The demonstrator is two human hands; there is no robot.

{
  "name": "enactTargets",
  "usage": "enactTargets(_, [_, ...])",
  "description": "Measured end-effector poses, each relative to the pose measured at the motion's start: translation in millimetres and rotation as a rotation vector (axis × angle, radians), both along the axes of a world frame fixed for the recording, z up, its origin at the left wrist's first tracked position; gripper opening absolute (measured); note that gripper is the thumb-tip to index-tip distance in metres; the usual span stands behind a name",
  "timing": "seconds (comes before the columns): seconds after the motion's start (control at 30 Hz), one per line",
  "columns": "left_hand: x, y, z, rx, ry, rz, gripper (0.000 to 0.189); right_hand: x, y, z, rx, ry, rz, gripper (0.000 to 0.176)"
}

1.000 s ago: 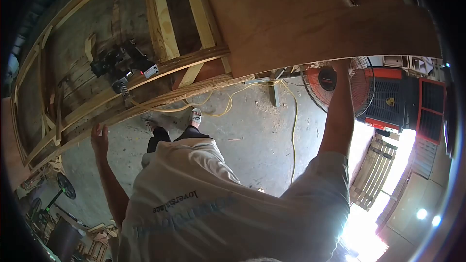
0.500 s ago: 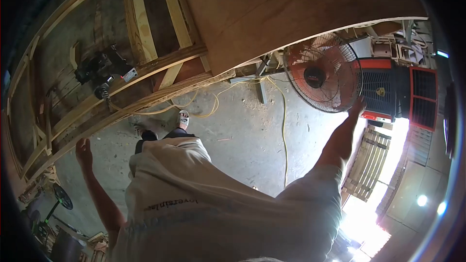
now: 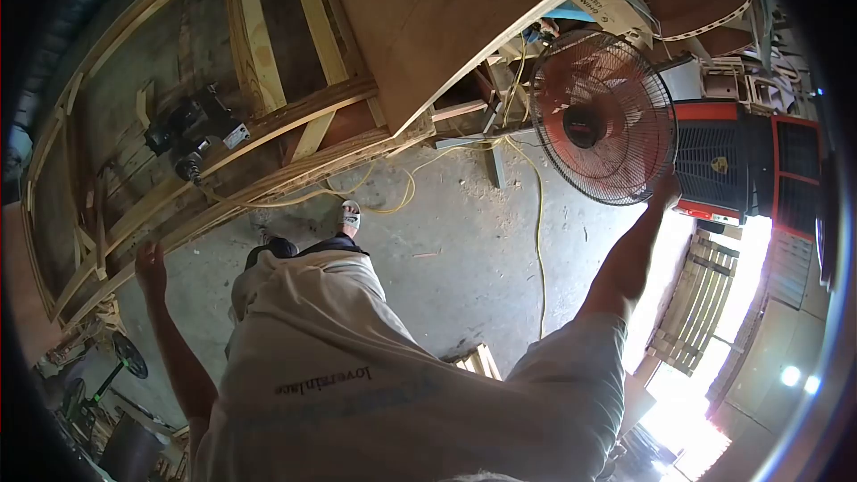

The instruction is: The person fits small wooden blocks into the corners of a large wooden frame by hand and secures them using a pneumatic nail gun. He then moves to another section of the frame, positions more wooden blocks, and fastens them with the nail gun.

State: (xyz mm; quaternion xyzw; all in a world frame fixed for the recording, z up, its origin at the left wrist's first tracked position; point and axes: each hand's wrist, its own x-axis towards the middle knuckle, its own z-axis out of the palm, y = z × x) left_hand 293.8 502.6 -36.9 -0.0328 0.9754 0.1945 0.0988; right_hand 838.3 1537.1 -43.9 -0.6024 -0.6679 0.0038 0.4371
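My right arm reaches out to the right. At its end, my right hand is at the lower right rim of a black wire-guarded fan and appears closed on the guard, its fingers partly hidden. My left hand hangs beside the curved wooden frame, fingers loosely bent and apart, with nothing visible in it. On that frame lies a black power tool with a yellow hose attached. A large brown plywood sheet covers the frame's right part.
A yellow hose runs across the concrete floor near my feet. Behind the fan stands a red and black machine. A slatted wooden pallet is by the bright doorway. Wood scraps and a green-framed wheeled item lie lower left.
The plywood sheet's right edge has swung up and away, uncovering boards and clutter behind the fan. My right hand and the fan have shifted slightly upward in view. My left hand has dipped slightly.
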Motion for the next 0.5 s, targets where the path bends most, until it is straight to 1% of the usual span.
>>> enactTargets(0.1, [-6.0,4.2,-13.2,-0.051,0.021,-0.059,0.039,8.6,8.6,-14.3,-0.066,0.088,-0.024,0.022])
enactTargets(0.17, [-6.8,9.6,-21.1,0.052,0.074,-0.035,0.039,8.4,10.5,-17.8,-0.105,0.149,-0.032,0.022])
enactTargets(0.2, [-12.2,5.0,-29.5,0.051,0.073,-0.032,0.039,8.4,10.2,-19.9,-0.126,0.179,-0.035,0.022])
enactTargets(0.27, [-24.5,-12.7,-49.9,0.072,0.058,-0.107,0.039,11.5,17.1,-28.5,-0.179,0.244,-0.026,0.021])
enactTargets(0.3, [-27.5,-16.7,-59.1,0.165,0.057,-0.114,0.038,22.6,28.9,-31.9,-0.217,0.281,-0.012,0.021])
enactTargets(0.33, [-31.3,-25.2,-70.4,0.248,0.066,-0.106,0.037,31.8,26.8,-44.3,-0.266,0.324,0.018,0.021])
enactTargets(0.37, [-37.6,-39.4,-86.8,0.264,0.082,-0.125,0.043,44.6,35.5,-59.2,-0.332,0.369,0.063,0.021])
enactTargets(0.4, [-34.7,-26.6,-68.1,0.324,-0.003,-0.127,0.040,68.4,81.9,-69.4,-0.406,0.414,0.111,0.020])
enactTargets(0.43, [-33.1,-24.1,-67.7,0.242,0.089,-0.109,0.039,84.6,102.6,-80.4,-0.475,0.455,0.154,0.020])
enactTargets(0.47, [-28.5,-11.3,-52.6,0.356,0.081,-0.052,0.037,83.1,93.8,-84.7,-0.539,0.492,0.192,0.020])
enactTargets(0.5, [-26.7,-0.9,-40.6,0.299,0.085,-0.015,0.039,77.2,80.6,-97.1,-0.598,0.524,0.216,0.020])
